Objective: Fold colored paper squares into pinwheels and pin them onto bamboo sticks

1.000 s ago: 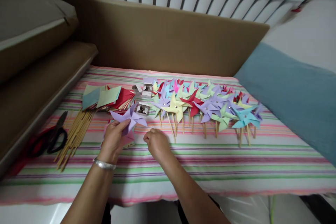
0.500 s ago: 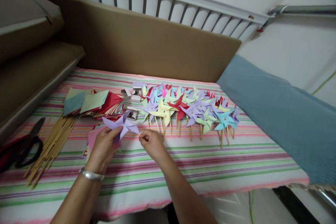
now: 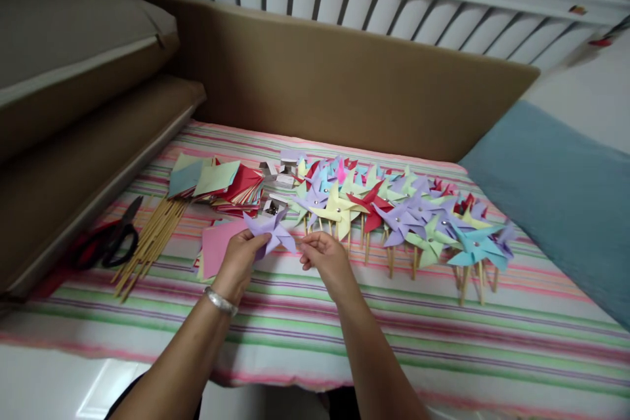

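My left hand (image 3: pixel 239 258), with a silver bracelet on the wrist, holds a folded purple paper pinwheel (image 3: pixel 270 230) just above the striped cloth (image 3: pixel 374 335). My right hand (image 3: pixel 325 260) is close beside it with fingers pinched at the pinwheel's right tip; whether it holds something small I cannot tell. A pink paper square (image 3: pixel 217 246) lies under my left hand. A small open box of pins (image 3: pixel 273 205) sits just behind the pinwheel.
Several finished pinwheels on sticks (image 3: pixel 398 213) lie in rows to the right. Stacked coloured paper squares (image 3: pixel 216 181), bamboo sticks (image 3: pixel 147 246) and black scissors (image 3: pixel 111 241) lie to the left. A brown board (image 3: pixel 344 79) stands behind, a blue cushion (image 3: pixel 556 190) at right.
The view swung right, then back left. Both hands lifted slightly and stayed together on the purple pinwheel; my right hand came closer to its tip.
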